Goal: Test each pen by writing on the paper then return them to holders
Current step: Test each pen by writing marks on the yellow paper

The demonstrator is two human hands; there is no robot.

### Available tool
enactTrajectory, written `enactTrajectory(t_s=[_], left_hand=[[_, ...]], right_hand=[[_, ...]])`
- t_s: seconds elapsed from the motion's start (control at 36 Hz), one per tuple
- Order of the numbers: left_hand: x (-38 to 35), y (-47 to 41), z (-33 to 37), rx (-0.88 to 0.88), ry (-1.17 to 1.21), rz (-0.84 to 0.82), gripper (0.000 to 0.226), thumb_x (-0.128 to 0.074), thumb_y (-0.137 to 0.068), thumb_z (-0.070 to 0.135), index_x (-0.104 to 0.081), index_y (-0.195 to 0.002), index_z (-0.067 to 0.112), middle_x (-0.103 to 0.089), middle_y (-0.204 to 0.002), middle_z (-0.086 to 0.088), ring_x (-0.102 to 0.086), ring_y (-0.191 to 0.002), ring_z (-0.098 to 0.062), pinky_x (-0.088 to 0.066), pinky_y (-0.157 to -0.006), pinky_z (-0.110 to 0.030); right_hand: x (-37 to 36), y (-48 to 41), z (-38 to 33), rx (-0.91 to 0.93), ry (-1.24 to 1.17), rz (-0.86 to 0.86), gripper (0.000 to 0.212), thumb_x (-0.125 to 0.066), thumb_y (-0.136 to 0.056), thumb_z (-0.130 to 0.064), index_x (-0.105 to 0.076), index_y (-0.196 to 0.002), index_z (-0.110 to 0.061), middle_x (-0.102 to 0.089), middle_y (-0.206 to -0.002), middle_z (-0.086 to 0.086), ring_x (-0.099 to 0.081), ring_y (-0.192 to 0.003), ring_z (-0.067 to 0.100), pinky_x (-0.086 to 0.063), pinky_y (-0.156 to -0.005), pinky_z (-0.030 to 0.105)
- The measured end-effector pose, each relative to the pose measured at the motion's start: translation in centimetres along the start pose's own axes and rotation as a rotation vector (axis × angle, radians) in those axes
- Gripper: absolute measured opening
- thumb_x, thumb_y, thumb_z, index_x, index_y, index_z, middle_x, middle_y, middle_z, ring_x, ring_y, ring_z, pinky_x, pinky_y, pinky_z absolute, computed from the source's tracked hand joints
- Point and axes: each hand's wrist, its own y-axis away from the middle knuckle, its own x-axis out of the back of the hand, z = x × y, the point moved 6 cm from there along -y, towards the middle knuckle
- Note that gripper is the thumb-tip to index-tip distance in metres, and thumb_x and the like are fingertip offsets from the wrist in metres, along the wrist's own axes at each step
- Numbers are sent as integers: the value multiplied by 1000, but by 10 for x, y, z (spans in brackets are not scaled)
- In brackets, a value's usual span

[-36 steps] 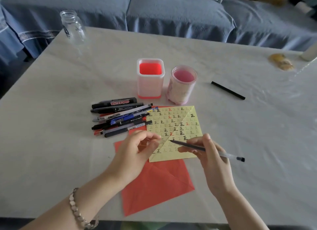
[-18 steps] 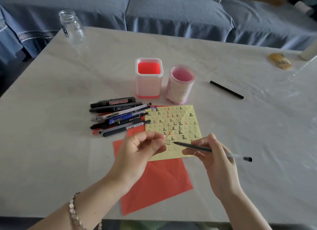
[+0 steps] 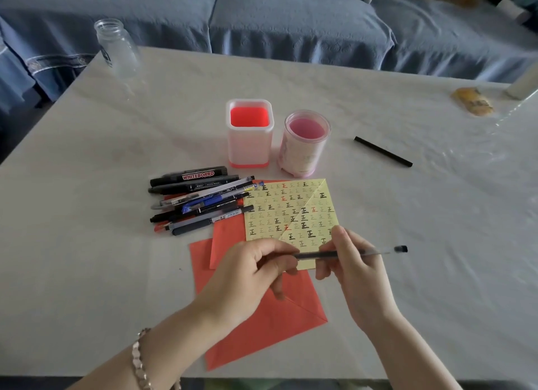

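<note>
I see the pen [image 3: 318, 255] held level between both hands, just over the near edge of the yellow paper [image 3: 291, 209] on the bench [image 3: 87, 244]. The right hand [image 3: 353, 276] pinches the barrel near its middle, with the black end sticking out to the right. The left hand [image 3: 250, 273] has its fingers curled round the tip end. The other pens [image 3: 201, 203] lie piled left of the paper. The square holder [image 3: 249, 145] and round holder [image 3: 302, 153] stand beyond it.

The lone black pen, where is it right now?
In the head view, the lone black pen lies flat on the table, right of the round pink holder, well apart from the pen pile at the left.
</note>
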Motion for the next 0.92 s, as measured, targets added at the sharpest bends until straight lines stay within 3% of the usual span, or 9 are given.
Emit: enactTrajectory(t_s=[0.11, 0.31, 0.42, 0.53, 0.64, 0.72, 0.78, 0.86, 0.92], left_hand=[[1, -8, 2, 86, 143, -72, 15, -57, -86, 1, -66, -79, 9, -60, -55, 1, -47, -39, -10, -42, -45, -17], [-13, 4, -13, 493, 566, -374, 17, -60, -74, 13, -66, -80, -2, -55, -59, -6, -38, -38, -4, -43, -41, -19], [-7, -17, -21, 287, 118, -188, 12, -58, -89, 11, -67, -84, 7, -61, -63, -2, -48, -45, -9, -46, -51, -22], [-14, -37, -18, -10, -456, -217, 13, -52, -94, 22, -61, -86, 21, -63, -74, 2, -59, -67, -13, -50, -69, -33], [-12, -55, -4, -281, -913, -43, 18, -44, -97, 31, -59, -100, 21, -53, -83, 8, -47, -75, -12, -30, -61, -26], [1, -66, 3, -359, -904, 97, 16, -54, -92, 22, -66, -99, 14, -60, -86, 4, -53, -71, -12, -41, -61, -24], [17, -71, 2, -374, -949, 188, 7, -67, -83, 14, -69, -88, 10, -62, -82, 1, -57, -67, -15, -50, -63, -30], [42, -71, -9, -347, -1036, 342, 12, -79, -69, 8, -70, -75, 8, -58, -73, -1, -58, -67, -23, -49, -66, -39], [55, -66, -18, -327, -1078, 403, 14, -81, -66, 8, -70, -74, 8, -56, -73, -2, -57, -69, -26, -47, -69, -43]], right_hand=[[-3, -6, -11, 94, 90, -76, 37, -44, -84, -27, -53, -52, -11, -57, -44, 7, -52, -56, 20, -46, -61, 20], [-12, -9, -20, 108, 178, -277, 28, -52, -77, -28, -52, -54, -13, -59, -43, 4, -49, -50, 4, -40, -56, 10], [-6, -22, -3, -55, 163, -143, 36, -46, -94, -11, -52, -59, -6, -59, -43, 6, -48, -47, 9, -43, -56, 12], [-6, -28, 27, -278, 94, -36, 37, -44, -93, -12, -57, -59, -7, -58, -47, 6, -49, -42, 13, -43, -52, 21], [-2, -36, 38, -374, 86, -58, 30, -51, -93, -29, -65, -79, -7, -56, -49, -1, -40, -45, 11, -35, -53, 22], [15, -59, 27, -282, 290, -33, 28, -57, -88, -35, -64, -74, -12, -58, -51, -7, -44, -42, 5, -39, -49, 16], [37, -86, 13, -156, 488, 76, 18, -65, -83, -34, -67, -85, -16, -60, -62, -7, -49, -51, 5, -41, -54, 18], [71, -134, -9, 39, 772, 216, 27, -67, -82, -25, -63, -107, -15, -60, -89, -2, -55, -77, 13, -39, -63, 24], [87, -166, -19, 132, 988, 225, 36, -59, -86, -17, -55, -121, -9, -55, -121, 8, -51, -109, 23, -39, -84, 27]])
